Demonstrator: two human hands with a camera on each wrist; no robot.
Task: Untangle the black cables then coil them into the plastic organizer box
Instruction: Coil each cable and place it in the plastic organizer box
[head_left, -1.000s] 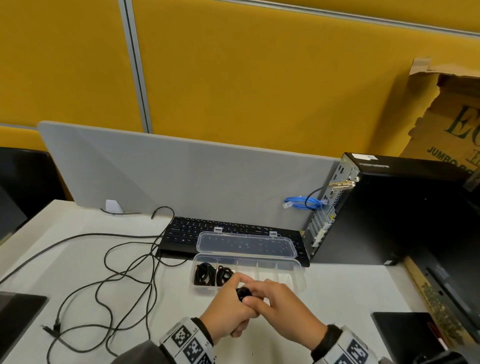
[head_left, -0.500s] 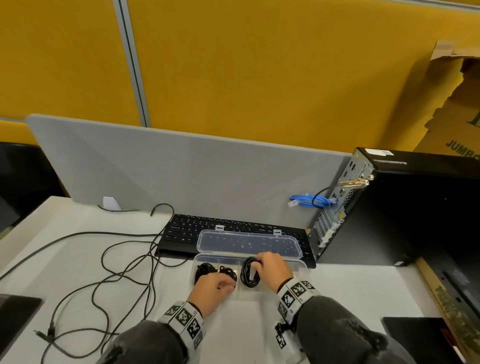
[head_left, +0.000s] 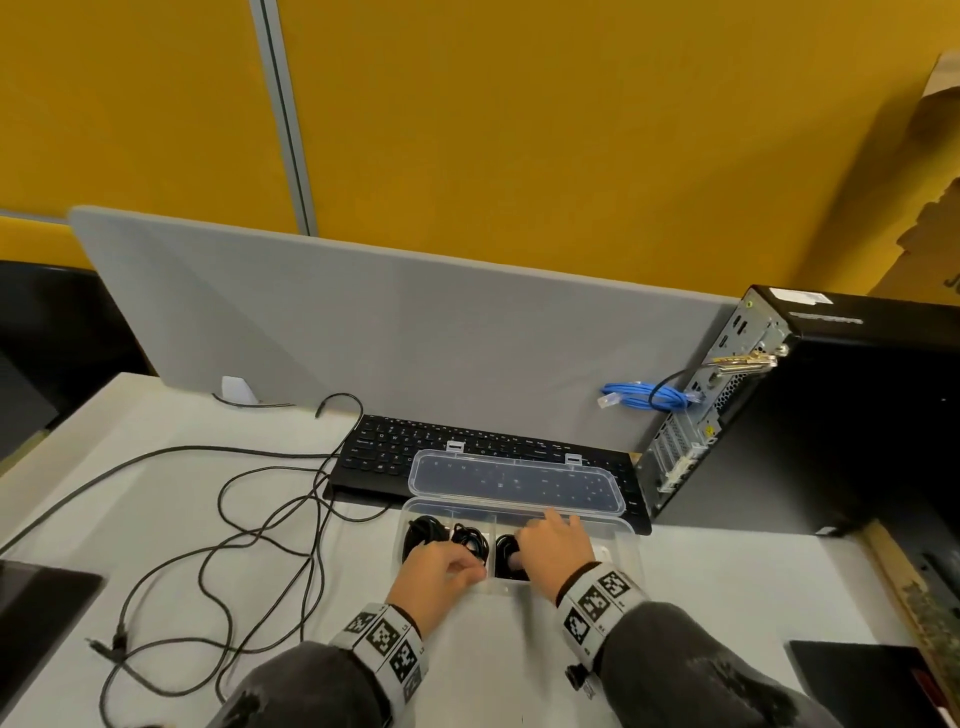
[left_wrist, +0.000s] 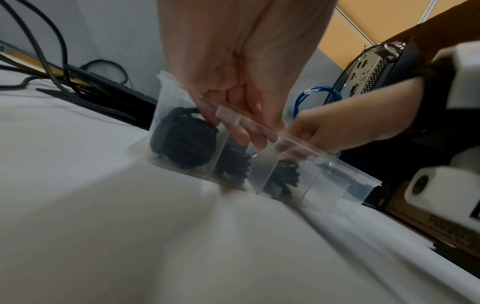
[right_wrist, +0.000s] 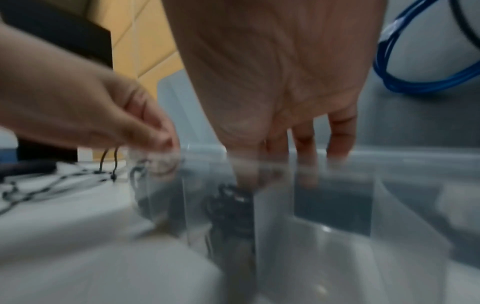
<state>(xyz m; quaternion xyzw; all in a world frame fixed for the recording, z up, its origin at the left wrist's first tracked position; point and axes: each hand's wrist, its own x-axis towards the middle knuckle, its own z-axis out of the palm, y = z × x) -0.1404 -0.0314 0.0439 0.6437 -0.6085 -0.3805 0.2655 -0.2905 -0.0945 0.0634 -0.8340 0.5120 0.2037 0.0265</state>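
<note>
The clear plastic organizer box (head_left: 626, 527) lies open in front of the keyboard, its lid (head_left: 514, 480) folded back. Two coiled black cables (head_left: 422, 532) (head_left: 470, 540) fill its left compartments. A third coil (head_left: 505, 564) sits in the compartment beside them, under my right hand (head_left: 540, 538), whose straight fingers (right_wrist: 303, 144) reach down into the box and press on this coil (right_wrist: 228, 205). My left hand (head_left: 467, 569) pinches the box's front wall (left_wrist: 262, 131) near a divider. More black cables (head_left: 234, 525) lie loose and tangled on the white table at the left.
A black keyboard (head_left: 395, 452) lies behind the box against a grey divider panel (head_left: 415, 338). A black computer tower (head_left: 831, 415) with a blue network cable (head_left: 639, 397) stands at the right. Dark flat objects sit at the front left (head_left: 36, 618) and front right (head_left: 872, 680).
A second ago both hands held a coil in front of the box. The coil now lies in the third compartment with my right hand pressing it, and my left hand is on the front wall.
</note>
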